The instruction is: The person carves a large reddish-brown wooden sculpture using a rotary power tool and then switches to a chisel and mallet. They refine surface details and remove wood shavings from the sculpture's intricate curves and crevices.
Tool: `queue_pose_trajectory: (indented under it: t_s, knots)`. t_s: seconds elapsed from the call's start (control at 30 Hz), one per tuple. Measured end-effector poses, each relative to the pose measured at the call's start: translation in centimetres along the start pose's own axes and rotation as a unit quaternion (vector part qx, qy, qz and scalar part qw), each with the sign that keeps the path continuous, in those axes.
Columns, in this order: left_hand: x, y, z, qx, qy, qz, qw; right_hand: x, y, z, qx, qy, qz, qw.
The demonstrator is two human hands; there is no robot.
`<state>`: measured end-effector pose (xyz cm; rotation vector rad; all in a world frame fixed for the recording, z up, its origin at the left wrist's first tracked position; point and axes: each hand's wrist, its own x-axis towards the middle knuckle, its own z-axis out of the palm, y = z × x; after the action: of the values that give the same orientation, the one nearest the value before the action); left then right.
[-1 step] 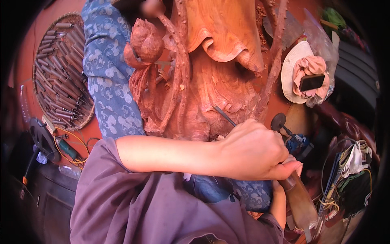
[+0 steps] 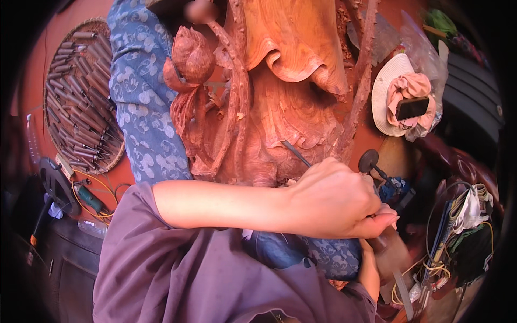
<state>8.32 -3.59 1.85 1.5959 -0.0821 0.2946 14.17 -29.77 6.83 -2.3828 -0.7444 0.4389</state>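
Note:
My left hand (image 2: 336, 199) is closed around a chisel (image 2: 297, 154). The narrow metal shaft points up and left from the fist, its tip at the base of a carved reddish wood sculpture (image 2: 264, 129). Most of my right hand (image 2: 389, 213) lies hidden behind the left one. Its forearm (image 2: 369, 274) rises from below, and pale fingers show just past my left thumb. A brown wooden mallet (image 2: 389, 252), smeared by motion, extends down and right from those fingers. The sculpture has a draped orange upper part, thorny stems and a lotus-like bud (image 2: 192, 54).
At left, a round woven tray (image 2: 49, 132) holds many wood-handled tools (image 2: 81, 102). Below it are a green power tool (image 2: 89, 198) and a dark wheel (image 2: 56, 185). Right of the sculpture, a phone (image 2: 412, 109) rests on pink cloth over a white hat (image 2: 382, 97). Cords (image 2: 436, 269) hang at lower right.
The mallet has shifted up and left and is now blurred, where it was sharper before. My left hand and the chisel have barely moved.

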Motion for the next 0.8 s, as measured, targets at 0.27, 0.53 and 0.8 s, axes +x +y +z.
queue_pose_trajectory:
  t_s: [0.27,0.53,0.8]
  knots:
    - [-0.5,-1.0,-0.1,0.025,-0.005,0.022,0.999,-0.6,3.0,0.4,0.009,0.017,-0.059,0.998]
    - [-0.8,-1.0,-0.7,0.05,-0.054,0.069,0.995,0.6,0.8,1.3,-0.006,-0.002,-0.031,1.0]
    - [0.5,1.3,0.4,-0.009,0.044,0.078,0.996,1.7,-2.9,2.2,0.232,0.066,0.091,0.966]
